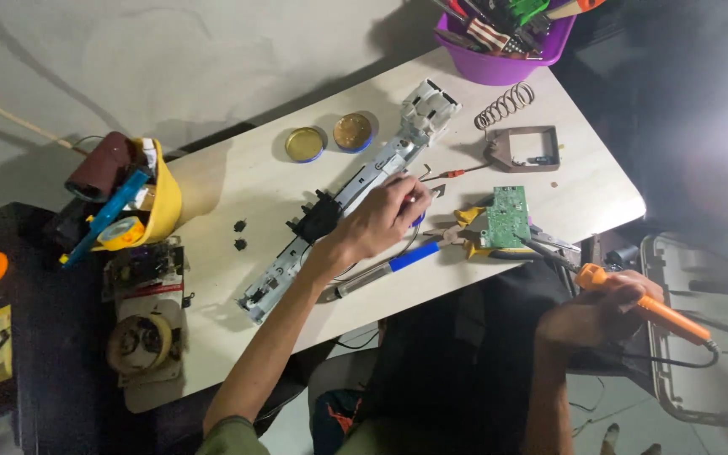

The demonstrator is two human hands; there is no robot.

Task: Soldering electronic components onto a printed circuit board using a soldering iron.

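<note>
Left hand (385, 221): fingers curled loosely, tips resting on a long grey-white plastic assembly (343, 198) that lies diagonally across the white table (238, 181). The hand also covers the upper end of a blue-handled tool (381, 268); whether the fingers clamp it or only lie over it cannot be told.

Right hand (604, 307): closed in a full fist around the orange handle of a soldering iron (634, 299), off the near right edge of the table. The iron's tip points left toward a green circuit board (509, 217), which sits at the near right of the table, over yellow-handled pliers (465, 232). Tip close to the board's near edge; contact not resolvable.

Assembly runs from near left to far right; black block on it just left of the left hand.

Surroundings:
- two round tins (329, 138), open, far of the assembly
- metal coil spring (505, 104) and brown rectangular frame (526, 148), far right
- purple bowl (499, 59) of tools at the far edge
- yellow hard hat (157, 198) holding tape and tools, far left
</note>
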